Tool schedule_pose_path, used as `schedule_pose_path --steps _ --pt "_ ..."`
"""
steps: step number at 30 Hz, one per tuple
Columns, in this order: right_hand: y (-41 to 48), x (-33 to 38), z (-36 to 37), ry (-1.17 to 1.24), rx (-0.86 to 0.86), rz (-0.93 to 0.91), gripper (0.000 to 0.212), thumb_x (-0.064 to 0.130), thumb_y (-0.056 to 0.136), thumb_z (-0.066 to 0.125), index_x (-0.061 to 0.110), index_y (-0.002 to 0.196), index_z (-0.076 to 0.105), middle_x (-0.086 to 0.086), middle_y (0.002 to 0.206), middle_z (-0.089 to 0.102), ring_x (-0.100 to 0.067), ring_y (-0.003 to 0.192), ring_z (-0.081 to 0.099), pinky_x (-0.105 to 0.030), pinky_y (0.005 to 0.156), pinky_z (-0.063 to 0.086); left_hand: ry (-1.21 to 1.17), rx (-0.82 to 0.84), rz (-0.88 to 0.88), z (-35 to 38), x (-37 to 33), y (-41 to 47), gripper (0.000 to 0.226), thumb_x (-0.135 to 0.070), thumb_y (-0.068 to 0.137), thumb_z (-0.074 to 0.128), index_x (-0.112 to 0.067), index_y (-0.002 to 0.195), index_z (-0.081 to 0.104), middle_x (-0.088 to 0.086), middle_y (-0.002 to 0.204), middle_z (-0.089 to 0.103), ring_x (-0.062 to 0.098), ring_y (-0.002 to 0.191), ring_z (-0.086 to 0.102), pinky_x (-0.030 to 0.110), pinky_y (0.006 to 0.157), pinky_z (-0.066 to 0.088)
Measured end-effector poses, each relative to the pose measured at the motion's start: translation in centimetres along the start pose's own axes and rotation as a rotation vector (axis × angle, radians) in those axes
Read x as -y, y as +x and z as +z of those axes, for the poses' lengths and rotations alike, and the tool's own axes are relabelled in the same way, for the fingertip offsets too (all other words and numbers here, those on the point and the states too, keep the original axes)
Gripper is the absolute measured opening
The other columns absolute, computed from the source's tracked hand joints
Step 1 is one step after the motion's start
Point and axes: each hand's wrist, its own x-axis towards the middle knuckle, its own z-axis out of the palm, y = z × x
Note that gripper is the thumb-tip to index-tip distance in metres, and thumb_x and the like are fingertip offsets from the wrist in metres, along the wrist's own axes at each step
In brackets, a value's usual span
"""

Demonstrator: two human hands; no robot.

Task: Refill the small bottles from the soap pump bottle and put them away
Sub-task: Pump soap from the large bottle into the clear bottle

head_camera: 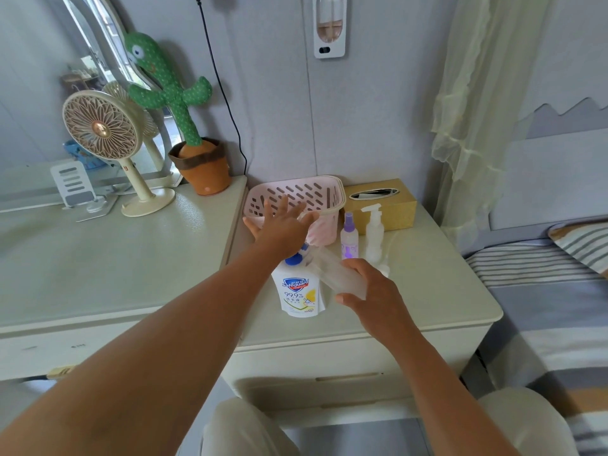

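Left hand (pixel 283 222) spreads open-fingered over the blue pump of the soap pump bottle (pixel 297 291). Right hand (pixel 371 291) grips a clear small bottle (pixel 335 273), tilted at the spout. Filling seems underway. Beyond the right hand wait a purple spray bottle (pixel 348 236) and a white pump bottle (pixel 374 232). The pink basket (pixel 296 195) stands just behind the left hand, unobstructed.

The cream tabletop (pixel 444 291) is bare along its right side and front edge. A pink slotted plastic basket (pixel 296 192) and a gold tissue box (pixel 391 212) line the back. A purple-capped spray bottle (pixel 349 236) and a frosted white pump bottle (pixel 374 235) stand before the box. The white, blue-headed soap pump bottle (pixel 297 291) blocks the front middle, the spread left hand (pixel 283 222) above it, the right hand (pixel 375 291) holding a tilted clear bottle (pixel 335 271) beside.
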Motion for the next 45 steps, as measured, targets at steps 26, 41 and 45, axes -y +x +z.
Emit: schedule_pose_path --steps 26,41,45 --pt "0.0 -0.1 -0.3 -0.010 0.004 -0.007 0.051 0.021 0.084 0.067 0.025 0.130 0.046 0.008 0.131 0.052 -0.004 0.102 0.043 -0.017 0.082 0.033 0.013 -0.015 -0.017 -0.7 -0.5 -0.8 0.047 -0.047 0.102 0.023 -0.044 0.147 0.013 0.000 0.160 -0.008 0.032 0.145 -0.014 0.071 0.105 -0.008" --pt "0.0 -0.2 0.1 -0.003 0.007 0.017 0.051 0.020 0.085 0.067 0.025 0.130 0.045 0.007 0.132 0.050 -0.005 0.103 0.043 -0.018 0.084 0.035 0.044 0.003 0.008 0.4 0.4 -0.2 0.046 -0.041 0.101 0.019 -0.046 0.146 0.016 -0.001 0.159 -0.006 0.033 0.144 -0.016 0.074 0.104 -0.009" --pt "0.0 0.2 -0.2 0.008 -0.003 0.003 0.051 0.020 0.084 0.067 0.025 0.130 0.047 0.007 0.128 0.053 -0.005 0.100 0.045 -0.016 0.080 0.034 0.056 -0.019 -0.006 -0.7 -0.1 -0.5 0.047 -0.040 0.102 0.027 -0.044 0.147 0.015 -0.002 0.159 -0.007 0.033 0.144 -0.015 0.073 0.104 -0.007"
